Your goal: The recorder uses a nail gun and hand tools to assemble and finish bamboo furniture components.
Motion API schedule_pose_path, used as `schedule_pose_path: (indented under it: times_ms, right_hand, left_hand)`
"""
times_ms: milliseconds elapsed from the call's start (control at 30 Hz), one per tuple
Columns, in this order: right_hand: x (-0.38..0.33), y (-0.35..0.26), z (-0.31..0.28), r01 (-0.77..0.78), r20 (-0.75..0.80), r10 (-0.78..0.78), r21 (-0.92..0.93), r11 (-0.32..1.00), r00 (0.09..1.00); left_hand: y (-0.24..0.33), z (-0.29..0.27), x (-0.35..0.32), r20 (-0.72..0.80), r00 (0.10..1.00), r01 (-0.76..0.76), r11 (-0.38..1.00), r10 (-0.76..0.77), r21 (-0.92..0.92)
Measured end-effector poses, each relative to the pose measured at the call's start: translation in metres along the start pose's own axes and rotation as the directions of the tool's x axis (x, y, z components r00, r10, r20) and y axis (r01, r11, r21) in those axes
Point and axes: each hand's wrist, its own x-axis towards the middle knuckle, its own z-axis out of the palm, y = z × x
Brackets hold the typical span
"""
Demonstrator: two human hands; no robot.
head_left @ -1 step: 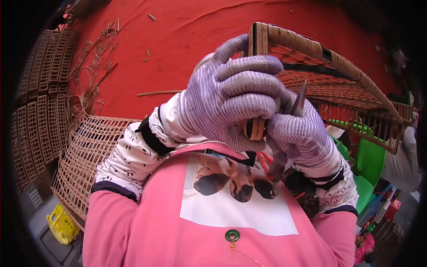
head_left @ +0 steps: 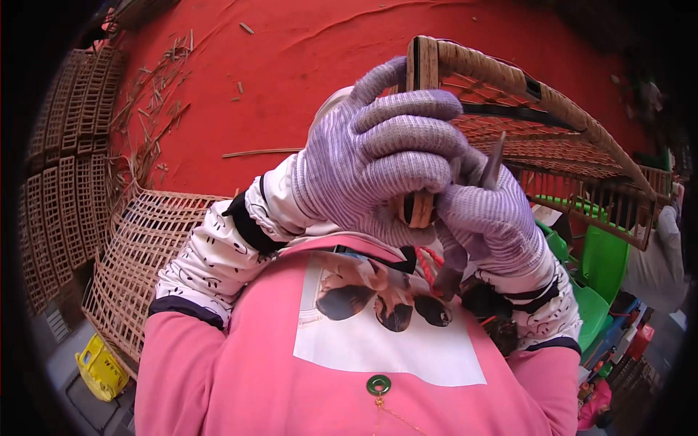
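My left hand (head_left: 385, 156), in a lilac-and-white striped knit glove, wraps round the thick edge of a woven cane basket (head_left: 560, 109). The basket's rim is bound with cane strips and has a black band on it. On the right, my right hand (head_left: 491, 218), gloved alike, is closed on a pointed metal tool (head_left: 494, 163). Its tip points up past the fingers, and its lower end shows dark below them. Both hands meet at the rim, so the spot between them is hidden.
A large open-weave basket (head_left: 149, 247) lies at my left, next to stacked lattice panels (head_left: 62, 225). Cane scraps (head_left: 156, 120) litter the red ground sheet (head_left: 269, 87). A yellow bag (head_left: 102, 369) sits low left. Green plastic chairs (head_left: 603, 265) stand at the right.
The pointed tool and my right hand have shifted very slightly. My left hand keeps its hold on the rim.
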Motion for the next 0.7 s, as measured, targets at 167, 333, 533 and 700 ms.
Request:
schedule_pose_path:
  times_ms: [167,333,533,700]
  right_hand:
    - [-0.011,-0.008,0.003,-0.097,0.056,0.094,0.053,0.994,0.994]
    - [0.000,-0.002,0.003,-0.093,0.172,0.077,0.092,0.991,0.982]
    - [0.008,-0.005,-0.007,-0.072,0.312,0.040,0.091,0.993,0.949]
    - [0.006,0.004,-0.017,-0.033,0.198,0.036,-0.019,0.999,0.979]
  left_hand:
    - [0.005,-0.004,0.006,0.098,0.995,-0.005,1.000,0.007,-0.020]
    - [0.009,0.007,-0.007,-0.065,0.988,-0.126,0.975,0.139,0.184]
    - [0.005,-0.001,0.004,0.074,0.977,-0.215,0.931,0.202,0.295]
    - [0.008,-0.008,-0.004,0.130,0.991,0.051,0.995,-0.040,-0.086]
